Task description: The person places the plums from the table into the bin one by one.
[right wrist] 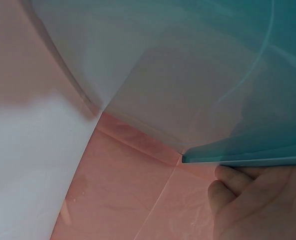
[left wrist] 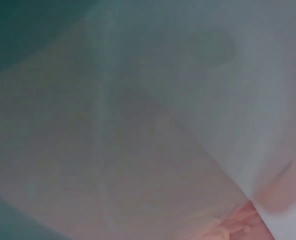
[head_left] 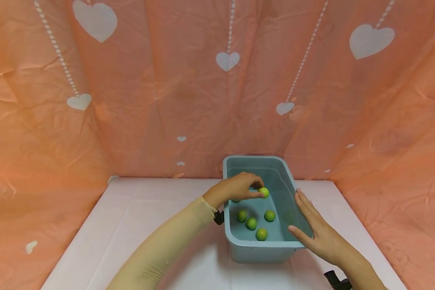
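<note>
A grey-blue plastic tub stands on the white table. Over its inside, my left hand pinches a green lime between thumb and fingers, raised above the tub's floor. Several more limes lie loose on the bottom, one partly hidden under the left hand. At the right rim, my right hand rests with straight, spread fingers along the outer side and the thumb over the edge. The right wrist view shows its fingers close against the tub's rim. The left wrist view is hazy and shows little detail.
The white tabletop extends to the left of the tub and in a narrower strip on its right. Orange-pink sheets printed with white hearts enclose the table at the back and sides. The tub stands near the back sheet.
</note>
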### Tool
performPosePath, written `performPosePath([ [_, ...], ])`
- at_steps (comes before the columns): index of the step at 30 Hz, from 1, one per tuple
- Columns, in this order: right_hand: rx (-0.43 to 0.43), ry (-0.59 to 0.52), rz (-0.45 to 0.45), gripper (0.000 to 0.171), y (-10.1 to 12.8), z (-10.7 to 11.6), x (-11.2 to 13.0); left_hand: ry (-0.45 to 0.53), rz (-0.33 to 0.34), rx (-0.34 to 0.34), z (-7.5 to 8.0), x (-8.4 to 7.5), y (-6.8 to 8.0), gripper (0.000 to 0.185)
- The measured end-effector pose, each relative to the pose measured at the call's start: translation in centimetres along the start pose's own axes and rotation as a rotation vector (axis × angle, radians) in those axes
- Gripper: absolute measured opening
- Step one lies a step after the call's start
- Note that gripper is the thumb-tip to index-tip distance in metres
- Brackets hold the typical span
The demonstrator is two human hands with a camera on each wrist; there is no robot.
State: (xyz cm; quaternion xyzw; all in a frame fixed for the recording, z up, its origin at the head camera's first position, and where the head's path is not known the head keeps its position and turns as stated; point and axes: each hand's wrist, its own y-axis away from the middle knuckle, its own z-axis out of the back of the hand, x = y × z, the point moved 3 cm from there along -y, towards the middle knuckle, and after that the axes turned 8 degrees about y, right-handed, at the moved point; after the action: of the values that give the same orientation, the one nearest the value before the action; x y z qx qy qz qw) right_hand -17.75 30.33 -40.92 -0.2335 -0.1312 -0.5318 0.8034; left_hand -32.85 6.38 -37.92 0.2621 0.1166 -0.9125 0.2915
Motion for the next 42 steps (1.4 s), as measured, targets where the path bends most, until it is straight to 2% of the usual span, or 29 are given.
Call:
performPosePath([
  [4, -0.007, 0.016, 0.004, 0.092, 0.0, -0.2, 0.0, -0.009, 0.019, 0.031, -0.4, 0.3, -0.2, 0.033],
  [10, -0.007, 0.01, 0.003, 0.092, -0.1, -0.1, 0.1, -0.085, 0.036, 0.07, -0.9, 0.5, -0.7, 0.032],
  [17, -0.012, 0.009, 0.001, 0.092, 0.0, -0.2, 0.1, -0.187, 0.088, 0.09, -1.7, 0.7, -0.8, 0.029],
  [29, -0.007, -0.007, -0.01, 0.093, -0.1, -0.2, 0.0, -0.28, 0.115, 0.11, -2.0, 0.3, -0.5, 0.024],
  [37, -0.013, -0.005, 0.002, 0.093, -0.1, -0.4, -0.1, -0.311, 0.152, 0.139, -2.2, 0.2, -0.5, 0.035],
  [42, -0.018, 0.002, 0.009, 0.092, -0.2, -0.3, -0.1, -0.331, 0.152, 0.137, -2.2, 0.2, -0.5, 0.037],
])
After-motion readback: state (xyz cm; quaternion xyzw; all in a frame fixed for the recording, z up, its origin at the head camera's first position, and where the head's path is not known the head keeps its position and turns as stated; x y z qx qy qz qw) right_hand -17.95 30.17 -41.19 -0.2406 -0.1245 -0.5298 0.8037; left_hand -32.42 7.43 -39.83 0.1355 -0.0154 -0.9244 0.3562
